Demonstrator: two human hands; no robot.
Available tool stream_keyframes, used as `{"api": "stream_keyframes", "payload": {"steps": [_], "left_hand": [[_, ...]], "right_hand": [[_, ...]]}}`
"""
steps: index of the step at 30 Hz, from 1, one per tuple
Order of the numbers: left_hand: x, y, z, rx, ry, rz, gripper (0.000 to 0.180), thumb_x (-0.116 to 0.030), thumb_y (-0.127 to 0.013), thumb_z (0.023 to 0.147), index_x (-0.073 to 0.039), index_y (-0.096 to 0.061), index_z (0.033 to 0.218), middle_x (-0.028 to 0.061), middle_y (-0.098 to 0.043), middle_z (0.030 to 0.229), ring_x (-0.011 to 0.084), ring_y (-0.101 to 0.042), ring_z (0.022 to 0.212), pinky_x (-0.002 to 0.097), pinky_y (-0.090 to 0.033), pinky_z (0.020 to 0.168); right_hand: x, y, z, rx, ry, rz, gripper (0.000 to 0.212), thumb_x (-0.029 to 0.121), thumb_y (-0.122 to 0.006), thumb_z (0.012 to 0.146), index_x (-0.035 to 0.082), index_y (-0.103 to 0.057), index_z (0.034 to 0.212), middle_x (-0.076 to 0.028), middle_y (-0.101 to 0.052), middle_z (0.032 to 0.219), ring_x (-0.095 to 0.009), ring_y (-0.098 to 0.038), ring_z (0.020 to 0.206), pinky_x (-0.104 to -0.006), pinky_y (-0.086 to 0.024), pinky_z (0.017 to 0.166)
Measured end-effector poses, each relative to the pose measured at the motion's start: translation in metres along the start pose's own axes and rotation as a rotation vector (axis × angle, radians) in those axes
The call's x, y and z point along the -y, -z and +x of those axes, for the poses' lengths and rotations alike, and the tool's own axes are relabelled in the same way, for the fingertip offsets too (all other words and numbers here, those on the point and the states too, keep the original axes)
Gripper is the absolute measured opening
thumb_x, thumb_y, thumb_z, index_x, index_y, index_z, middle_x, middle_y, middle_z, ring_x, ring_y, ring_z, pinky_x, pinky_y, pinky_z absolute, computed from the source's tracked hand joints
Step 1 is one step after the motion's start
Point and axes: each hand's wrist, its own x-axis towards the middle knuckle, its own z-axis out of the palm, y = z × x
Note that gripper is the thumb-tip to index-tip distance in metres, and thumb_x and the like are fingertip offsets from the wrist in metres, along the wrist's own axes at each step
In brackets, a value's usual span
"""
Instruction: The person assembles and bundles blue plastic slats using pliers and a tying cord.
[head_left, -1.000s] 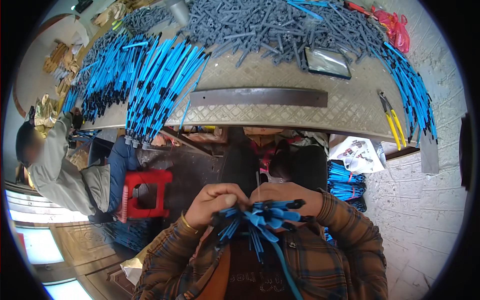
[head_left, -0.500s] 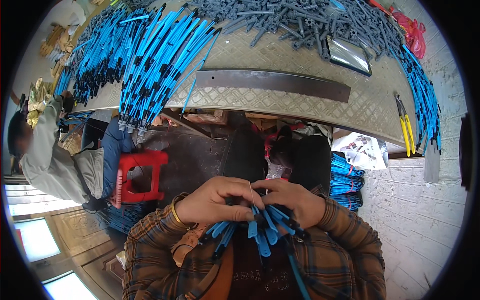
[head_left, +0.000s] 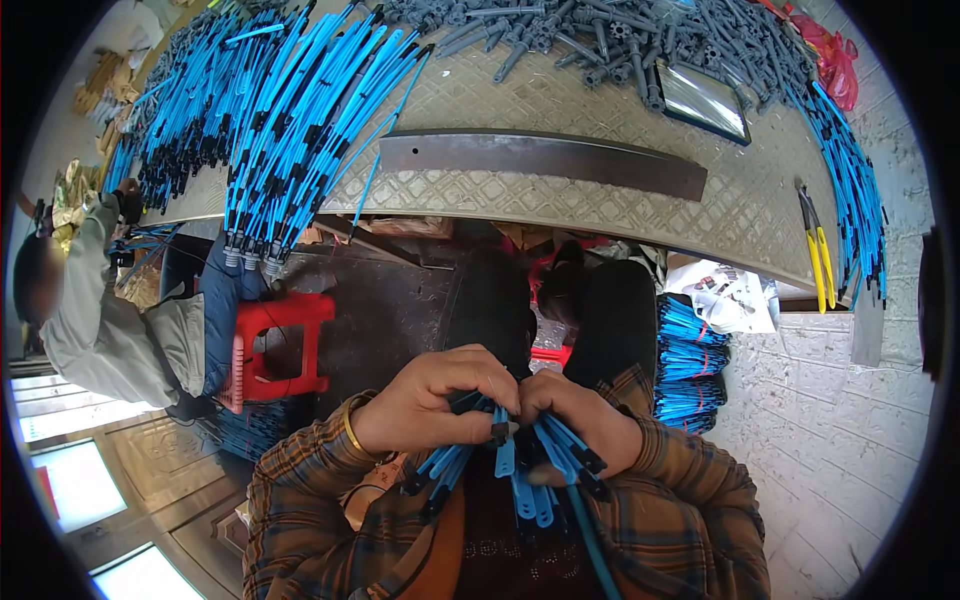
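In front of my chest, a loose bunch of blue plastic strips with black ends (head_left: 536, 500) fans out below both hands. My left hand (head_left: 432, 402) is closed, thumb and fingers pinching one blue strip (head_left: 504, 458) near its black part. More strips stick out beneath that palm. Close beside it, my right hand (head_left: 590, 418) curls round the other strips of the bunch, its thumb and forefinger pressed together near the left fingertips. What lies between those right fingertips is too small to make out.
Ahead stands a patterned table (head_left: 470, 100) with a dark metal bar (head_left: 540, 162), piled grey plastic tubes (head_left: 620, 40), bundles of blue strips (head_left: 300, 120) and yellow-handled pliers (head_left: 818, 250). Tied strip bundles (head_left: 690, 360) are stacked at right. Leftward are a red stool (head_left: 285, 345) and another person (head_left: 130, 300).
My right fingers have drawn together close to the left fingertips. The pinched strip now hangs more apart from the others. A thin line seen at the left fingers earlier no longer shows.
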Motion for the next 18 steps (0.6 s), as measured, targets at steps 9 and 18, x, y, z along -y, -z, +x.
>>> {"api": "stream_keyframes", "payload": {"steps": [9,18], "left_hand": [[0.011,-0.003,0.0,-0.093,0.123,-0.104,0.025,-0.005,-0.07,0.073,-0.005,-0.061,0.097,0.0046,-0.06,0.097,0.0151,-0.055,0.092,0.0285,-0.043,0.082],[0.042,0.007,0.012,-0.32,0.083,-0.042,0.043,-0.003,-0.074,0.069,-0.003,-0.055,0.108,0.0065,-0.056,0.111,0.0149,-0.052,0.105,0.0287,-0.039,0.091]], "right_hand": [[-0.013,0.003,-0.005,-0.077,0.06,-0.034,0.023,0.015,-0.073,0.071,0.004,-0.061,0.088,-0.01,-0.059,0.089,-0.025,-0.058,0.084,-0.0344,-0.045,0.077],[-0.025,0.032,-0.002,-0.073,0.071,0.177,0.02,0.005,-0.068,0.075,0.003,-0.062,0.094,-0.007,-0.061,0.092,-0.019,-0.057,0.089,-0.0303,-0.045,0.078]]}}
